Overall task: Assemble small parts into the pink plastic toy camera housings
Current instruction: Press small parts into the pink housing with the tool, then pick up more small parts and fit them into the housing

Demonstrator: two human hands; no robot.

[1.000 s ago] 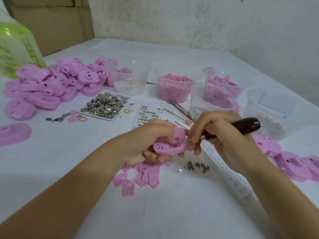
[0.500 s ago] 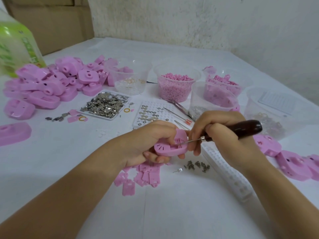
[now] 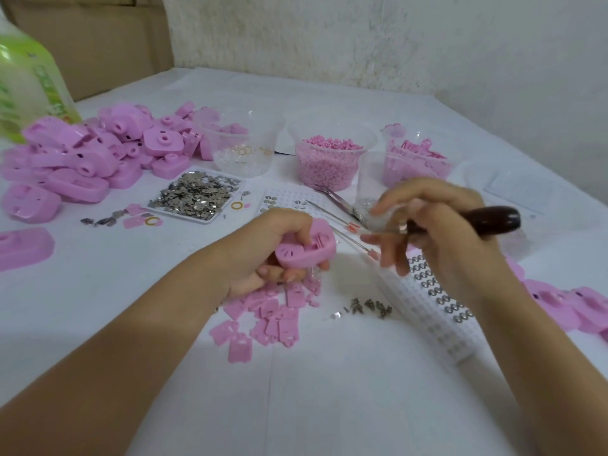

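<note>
At centre, left hand (image 3: 255,255) grips housing (image 3: 304,251), long axis left-right

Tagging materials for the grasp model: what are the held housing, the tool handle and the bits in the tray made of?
held housing: pink moulded plastic, satin finish, one even colour with moulded slots.
tool handle: dark reddish-brown with a glossy highlight. Likely varnished wood, possibly plastic.
tray bits: thin, silvery, glinting flakes, so stamped metal. Which alloy or plating can't be told.
</note>
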